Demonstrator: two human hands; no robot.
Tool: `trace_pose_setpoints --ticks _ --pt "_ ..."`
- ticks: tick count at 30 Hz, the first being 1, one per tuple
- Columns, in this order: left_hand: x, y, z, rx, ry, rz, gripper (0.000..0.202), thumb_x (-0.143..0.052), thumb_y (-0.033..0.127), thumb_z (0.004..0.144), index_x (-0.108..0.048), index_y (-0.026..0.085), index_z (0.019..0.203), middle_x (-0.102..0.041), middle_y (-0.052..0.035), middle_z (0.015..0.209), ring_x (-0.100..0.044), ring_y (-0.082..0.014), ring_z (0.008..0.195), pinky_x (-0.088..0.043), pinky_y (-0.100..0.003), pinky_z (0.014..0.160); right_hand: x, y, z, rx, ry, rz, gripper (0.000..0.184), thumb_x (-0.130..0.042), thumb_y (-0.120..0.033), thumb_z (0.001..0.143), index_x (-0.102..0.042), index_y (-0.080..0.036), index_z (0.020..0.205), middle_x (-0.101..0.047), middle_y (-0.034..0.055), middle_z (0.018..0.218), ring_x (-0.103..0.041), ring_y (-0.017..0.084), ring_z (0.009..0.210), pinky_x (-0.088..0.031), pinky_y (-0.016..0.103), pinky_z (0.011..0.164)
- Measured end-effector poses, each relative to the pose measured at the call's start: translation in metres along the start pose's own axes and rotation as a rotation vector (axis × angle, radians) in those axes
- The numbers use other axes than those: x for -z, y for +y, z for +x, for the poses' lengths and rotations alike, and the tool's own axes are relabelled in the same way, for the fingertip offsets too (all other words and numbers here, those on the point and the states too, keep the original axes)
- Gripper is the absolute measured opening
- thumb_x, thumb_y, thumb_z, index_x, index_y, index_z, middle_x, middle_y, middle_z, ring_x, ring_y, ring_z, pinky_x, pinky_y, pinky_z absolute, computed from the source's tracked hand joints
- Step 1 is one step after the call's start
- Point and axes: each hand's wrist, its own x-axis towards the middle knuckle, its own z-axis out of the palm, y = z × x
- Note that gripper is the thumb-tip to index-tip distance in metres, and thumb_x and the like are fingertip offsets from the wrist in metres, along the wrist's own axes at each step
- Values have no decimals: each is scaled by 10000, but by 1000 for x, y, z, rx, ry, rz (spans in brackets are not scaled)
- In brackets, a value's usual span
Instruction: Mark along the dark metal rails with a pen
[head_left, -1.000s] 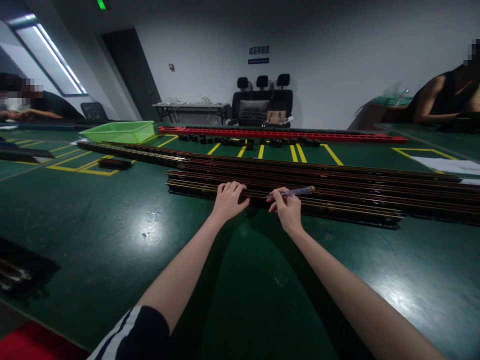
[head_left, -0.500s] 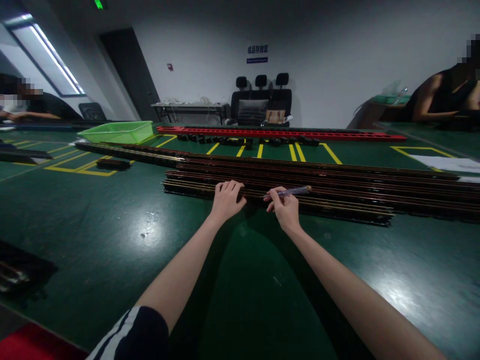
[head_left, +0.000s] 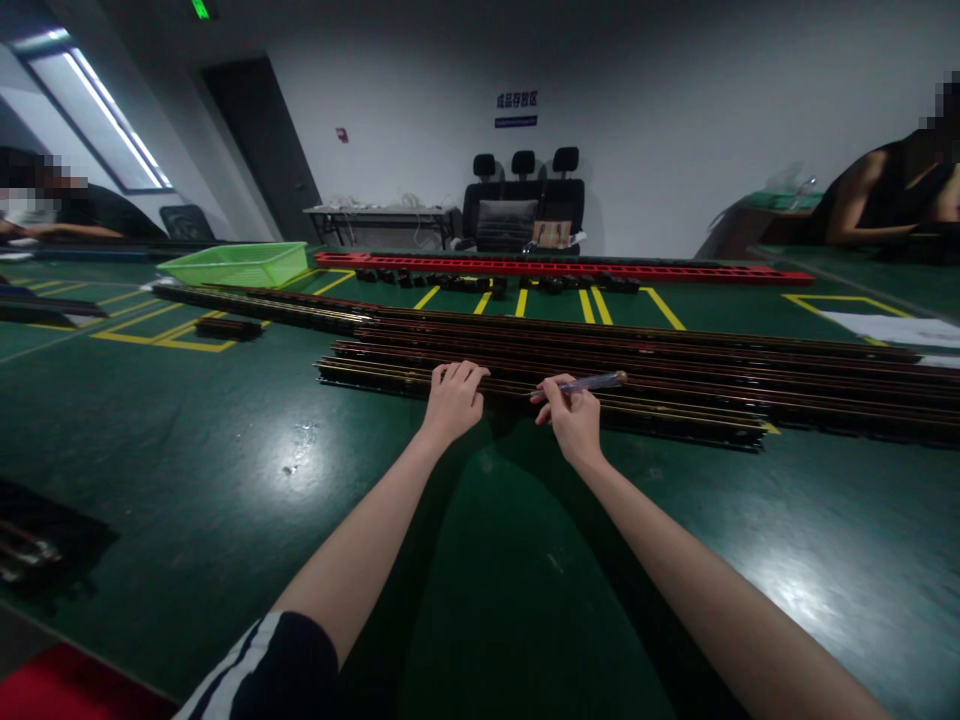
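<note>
Long dark metal strips (head_left: 675, 370) with thin brassy edges lie side by side across the green table. My left hand (head_left: 453, 402) is closed over the nearest strip (head_left: 367, 377), its fingers curled over the far side and its thumb drawn in at the front. To its right, my right hand (head_left: 573, 418) pinches a slim pen-like tool (head_left: 592, 382) with a clear, purplish handle and a brownish round end. The tool's narrow end points left, just above the same strip. I cannot make out whether its tip touches the metal.
Beyond the strips stand a green plastic basket (head_left: 238, 265) and a long red slotted rail (head_left: 555, 268), with small black parts (head_left: 420, 280) before it. A short dark piece (head_left: 227, 328) lies left. White paper (head_left: 892, 326) is at right. Co-workers sit at both far sides.
The nearest strip has slid a little to the left, and its right end now sits farther left. My left thumb has drawn in closer. My right hand holds the tool almost as before.
</note>
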Motion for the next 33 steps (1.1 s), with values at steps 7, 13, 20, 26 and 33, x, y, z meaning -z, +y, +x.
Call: trace_pose_setpoints --ticks 7,13,20,26,33 --pt "0 -1 0 -11 7 -7 330 -419 93 807 -591 174 1078 -624 -70 1089 -530 -225 1056 -312 -409 968 1 -2 1 -7 -30 -15 414 -527 -561 810 -570 -153 758 -668 65 692 -566 115 428 -444 230 421" --pt "0 0 0 -11 11 -11 326 -420 87 807 -593 177 1068 -625 -68 1092 -531 -223 1053 -317 -403 963 1 -1 2 -12 -22 -21 405 -528 -552 811 -569 -152 757 -666 62 681 -562 114 416 -439 230 420" --pt "1 0 0 -8 -6 -18 329 -410 84 808 -594 179 1064 -625 -74 1086 -532 -230 1052 -321 -406 959 0 -2 1 -8 -21 -6 399 -529 -541 811 -568 -148 757 -662 62 685 -559 108 421 -441 225 420" --pt "1 0 1 -2 -13 -17 332 -414 89 809 -592 175 1075 -623 -73 1089 -528 -229 1058 -320 -410 969 -1 2 1 9 -8 -15 420 -524 -561 812 -569 -148 749 -660 64 668 -547 109 412 -439 228 405" --pt "1 0 1 0 -20 -38 342 -408 79 801 -589 178 1073 -619 -76 1089 -531 -228 1059 -330 -410 963 0 3 2 7 -24 -45 394 -519 -537 821 -570 -153 749 -664 63 672 -554 115 414 -441 232 419"
